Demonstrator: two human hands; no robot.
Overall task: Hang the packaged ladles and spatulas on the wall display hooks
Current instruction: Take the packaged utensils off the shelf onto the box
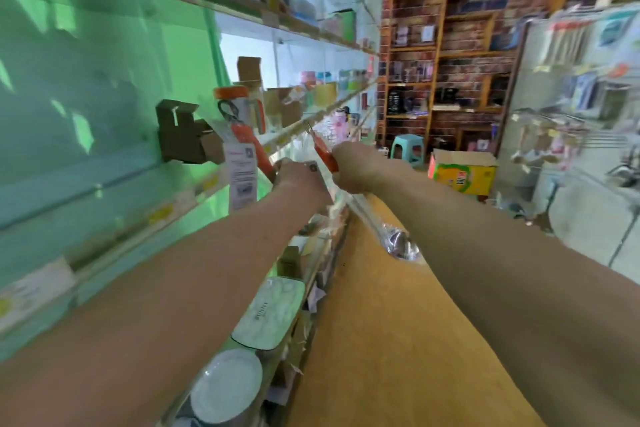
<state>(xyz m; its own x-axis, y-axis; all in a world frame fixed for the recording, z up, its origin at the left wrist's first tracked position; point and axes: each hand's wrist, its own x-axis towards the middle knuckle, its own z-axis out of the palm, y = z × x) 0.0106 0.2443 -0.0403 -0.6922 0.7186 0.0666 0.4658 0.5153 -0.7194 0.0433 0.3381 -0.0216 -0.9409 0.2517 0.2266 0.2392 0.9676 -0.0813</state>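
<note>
My right hand (pixel 356 168) grips a packaged ladle (pixel 372 215) by its orange handle, up near the green wall. Its steel bowl (pixel 400 243) hangs low under my forearm inside clear wrap. My left hand (pixel 299 178) reaches beside it and holds the top of the clear wrap, fingers curled at the shelf edge. Another orange-handled utensil (pixel 247 137) with a white label hangs on the wall display (pixel 104 87) just left of my hands. The hook itself is blurred and hard to make out.
A brown cardboard box (pixel 183 133) juts out from the wall at the left. Plates and lidded containers (pixel 266 314) fill the lower shelf below my arms. A yellow carton (pixel 462 172) and a teal stool (pixel 408 147) stand on the orange floor ahead. A rack of hanging goods (pixel 581 87) is at right.
</note>
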